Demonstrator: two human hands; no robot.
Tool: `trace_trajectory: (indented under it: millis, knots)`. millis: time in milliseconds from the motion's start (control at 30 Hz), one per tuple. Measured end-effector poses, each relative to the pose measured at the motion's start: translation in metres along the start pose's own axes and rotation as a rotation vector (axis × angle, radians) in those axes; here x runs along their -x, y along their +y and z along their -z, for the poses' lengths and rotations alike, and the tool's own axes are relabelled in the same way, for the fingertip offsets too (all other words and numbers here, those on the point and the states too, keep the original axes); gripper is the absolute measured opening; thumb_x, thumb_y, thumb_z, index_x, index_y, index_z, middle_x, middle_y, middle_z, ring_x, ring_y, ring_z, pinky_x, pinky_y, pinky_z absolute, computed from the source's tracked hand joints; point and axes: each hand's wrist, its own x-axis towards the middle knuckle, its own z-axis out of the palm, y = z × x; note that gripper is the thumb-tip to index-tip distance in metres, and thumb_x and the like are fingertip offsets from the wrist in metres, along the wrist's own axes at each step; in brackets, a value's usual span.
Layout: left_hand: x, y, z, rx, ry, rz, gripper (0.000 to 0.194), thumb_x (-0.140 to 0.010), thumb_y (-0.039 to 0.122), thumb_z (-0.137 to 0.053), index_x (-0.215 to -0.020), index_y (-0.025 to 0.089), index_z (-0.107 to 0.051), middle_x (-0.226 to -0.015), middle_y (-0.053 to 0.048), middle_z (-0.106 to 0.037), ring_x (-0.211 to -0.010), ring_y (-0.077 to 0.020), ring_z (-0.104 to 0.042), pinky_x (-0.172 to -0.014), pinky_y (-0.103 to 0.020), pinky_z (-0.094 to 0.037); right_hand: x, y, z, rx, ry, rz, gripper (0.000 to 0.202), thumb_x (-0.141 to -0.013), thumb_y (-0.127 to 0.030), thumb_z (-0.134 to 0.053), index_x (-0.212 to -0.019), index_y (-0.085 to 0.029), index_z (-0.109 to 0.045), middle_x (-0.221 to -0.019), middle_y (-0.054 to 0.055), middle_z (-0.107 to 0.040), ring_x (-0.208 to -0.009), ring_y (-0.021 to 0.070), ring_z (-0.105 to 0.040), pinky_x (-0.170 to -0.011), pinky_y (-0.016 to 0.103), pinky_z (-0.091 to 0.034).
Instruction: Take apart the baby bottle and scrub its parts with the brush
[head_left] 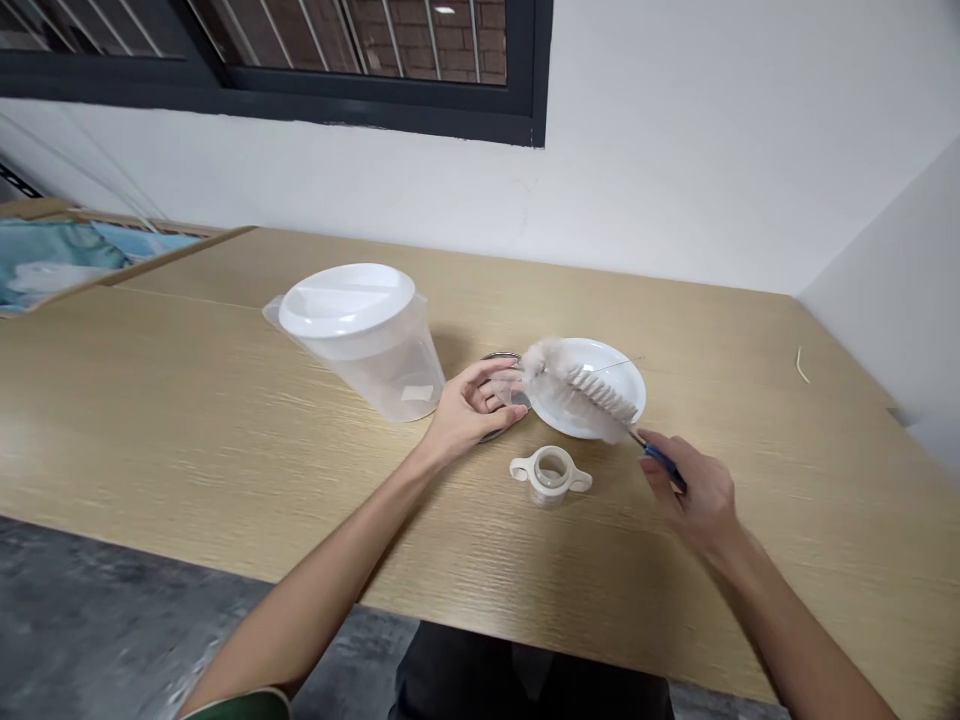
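My right hand (694,490) is closed round the blue handle of a bottle brush (604,395) with white bristles. The brush slants up to the left over a white bowl (630,385), and its tip is blurred. My left hand (476,405) curls round a clear see-through container (510,388), its mouth near the brush tip; I cannot tell whether the tip is inside. Behind and below that hand lies a round thing with a dark metallic rim (499,356), mostly hidden. Between my hands stands a small clear cup with a two-handled white ring (551,480) on top.
A translucent pitcher (375,365) with a white lid stands left of my left hand. A thin pale strip (802,365) lies on the wooden table (225,430) at the right. Behind are a white wall and a barred window; blue-green bags (60,255) lie far left.
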Motion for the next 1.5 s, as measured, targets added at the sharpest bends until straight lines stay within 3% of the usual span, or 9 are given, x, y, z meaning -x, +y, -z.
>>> trace_trajectory:
  millis: [133, 233, 367, 500, 700, 833, 1033, 1333, 1500]
  knots:
    - [0.001, -0.002, -0.004, 0.009, 0.014, -0.022, 0.05, -0.058, 0.014, -0.094, -0.103, 0.019, -0.073, -0.104, -0.006, -0.075, -0.096, -0.0197, -0.073, -0.096, -0.035, -0.06, -0.002, -0.005, -0.003, -0.01, -0.031, 0.046, 0.03, -0.099, -0.017, -0.057, -0.128, -0.017, -0.061, -0.077, 0.002, -0.071, -0.059, 0.0112, -0.065, -0.055, 0.021, -0.049]
    - [0.004, 0.002, -0.008, -0.045, 0.005, -0.058, 0.047, -0.06, 0.014, -0.092, -0.103, 0.018, -0.073, -0.106, -0.008, -0.075, -0.103, -0.0223, -0.071, -0.103, -0.04, -0.056, -0.001, 0.001, -0.005, 0.055, 0.015, 0.017, 0.033, -0.097, -0.015, -0.061, -0.13, -0.017, -0.06, -0.092, 0.006, -0.076, -0.071, 0.0134, -0.071, -0.065, 0.023, -0.056]
    - [0.006, 0.004, -0.009, -0.061, 0.0, -0.096, 0.046, -0.062, 0.013, -0.091, -0.104, 0.018, -0.074, -0.109, -0.008, -0.073, -0.108, -0.0232, -0.069, -0.108, -0.042, -0.053, 0.0, 0.01, -0.002, 0.084, 0.073, -0.009, 0.029, -0.095, -0.015, -0.063, -0.125, -0.018, -0.063, -0.093, 0.006, -0.076, -0.07, 0.0142, -0.071, -0.065, 0.024, -0.057]
    - [0.004, -0.002, -0.005, -0.066, 0.008, -0.139, 0.048, -0.061, 0.012, -0.09, -0.107, 0.019, -0.075, -0.115, -0.009, -0.07, -0.111, -0.0232, -0.068, -0.105, -0.038, -0.055, -0.002, 0.003, 0.004, 0.051, 0.108, 0.027, 0.028, -0.096, -0.014, -0.06, -0.124, -0.017, -0.062, -0.09, 0.007, -0.075, -0.065, 0.0128, -0.067, -0.059, 0.023, -0.052]
    - [0.002, -0.009, -0.001, -0.075, -0.026, -0.218, 0.049, -0.062, 0.01, -0.09, -0.108, 0.021, -0.077, -0.116, -0.008, -0.066, -0.111, -0.0202, -0.066, -0.101, -0.03, -0.056, -0.005, -0.008, 0.001, 0.006, 0.013, 0.1, 0.029, -0.097, -0.012, -0.061, -0.125, -0.014, -0.059, -0.076, 0.0, -0.068, -0.058, 0.0085, -0.062, -0.055, 0.019, -0.046]
    - [0.004, -0.005, -0.001, -0.061, -0.027, -0.178, 0.065, -0.06, 0.009, -0.093, -0.12, 0.023, -0.071, -0.112, -0.006, -0.07, -0.109, -0.0195, -0.068, -0.102, -0.033, -0.055, -0.004, -0.001, -0.005, 0.062, 0.047, 0.035, 0.027, -0.097, -0.014, -0.062, -0.124, -0.014, -0.06, -0.084, 0.002, -0.072, -0.064, 0.0091, -0.065, -0.059, 0.02, -0.048]
    - [0.004, -0.004, 0.0, -0.101, -0.028, -0.171, 0.069, -0.059, 0.011, -0.094, -0.12, 0.021, -0.063, -0.11, -0.007, -0.071, -0.105, -0.0207, -0.07, -0.098, -0.037, -0.057, -0.001, 0.001, -0.003, 0.098, 0.102, -0.029, 0.02, -0.099, -0.019, -0.06, -0.118, -0.015, -0.062, -0.085, 0.002, -0.073, -0.061, 0.0089, -0.064, -0.058, 0.019, -0.048]
    - [0.0, -0.004, 0.002, -0.119, 0.004, -0.188, 0.069, -0.061, 0.016, -0.095, -0.12, 0.022, -0.06, -0.118, -0.009, -0.074, -0.113, -0.0239, -0.07, -0.102, -0.041, -0.057, -0.003, -0.005, -0.003, -0.002, 0.03, 0.064, 0.026, -0.096, -0.012, -0.061, -0.122, -0.014, -0.062, -0.077, 0.0, -0.066, -0.059, 0.0082, -0.061, -0.056, 0.019, -0.045]
    - [0.0, -0.003, 0.0, -0.09, 0.013, -0.212, 0.071, -0.061, 0.015, -0.095, -0.122, 0.023, -0.058, -0.121, -0.01, -0.074, -0.117, -0.026, -0.07, -0.107, -0.045, -0.055, -0.004, -0.005, -0.004, 0.001, 0.025, 0.041, 0.027, -0.096, -0.011, -0.061, -0.123, -0.014, -0.063, -0.073, -0.002, -0.064, -0.056, 0.0077, -0.058, -0.053, 0.019, -0.044]
